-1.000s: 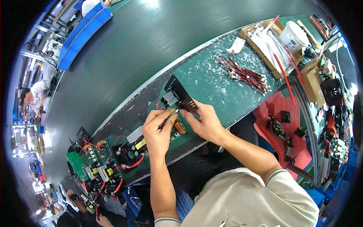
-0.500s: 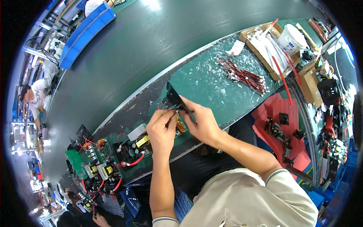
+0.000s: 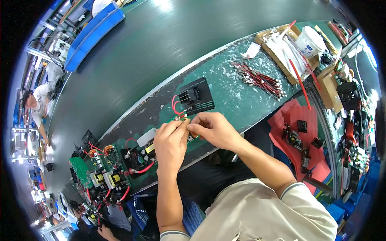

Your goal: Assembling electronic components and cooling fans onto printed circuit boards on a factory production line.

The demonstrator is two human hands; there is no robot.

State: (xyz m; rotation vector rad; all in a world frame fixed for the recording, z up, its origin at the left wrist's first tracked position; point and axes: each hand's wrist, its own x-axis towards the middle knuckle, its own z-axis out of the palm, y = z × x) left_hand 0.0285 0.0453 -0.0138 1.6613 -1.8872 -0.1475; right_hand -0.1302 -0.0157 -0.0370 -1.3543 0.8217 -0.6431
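My left hand [image 3: 170, 141] and my right hand [image 3: 215, 129] meet over the right end of a circuit board assembly, which they partly cover. The fingertips of both are pinched close together, and what lies between them is too small and hidden to name. Just beyond my fingers a black panel [image 3: 206, 94] lies flat on the bench, with a black socket block [image 3: 188, 96] on it. Red wires [image 3: 174, 105] loop from this block toward my fingertips. Left of my left hand show the assembly's grey-white block [image 3: 146, 137], a black fan-like part and a thick red cable [image 3: 144, 172].
More circuit board assemblies [image 3: 105, 168] crowd the bench's left end. Red-black wire leads [image 3: 261, 80] lie in a bundle at the right, before a cardboard box [image 3: 277, 52] and a white bucket [image 3: 310, 41]. Red sheeting [image 3: 293, 156] holds parts below. Other people [image 3: 39, 102] work at left.
The black panel was upright in my right hand; it now lies flat on the bench, let go. My right hand has moved in beside the left hand's fingertips.
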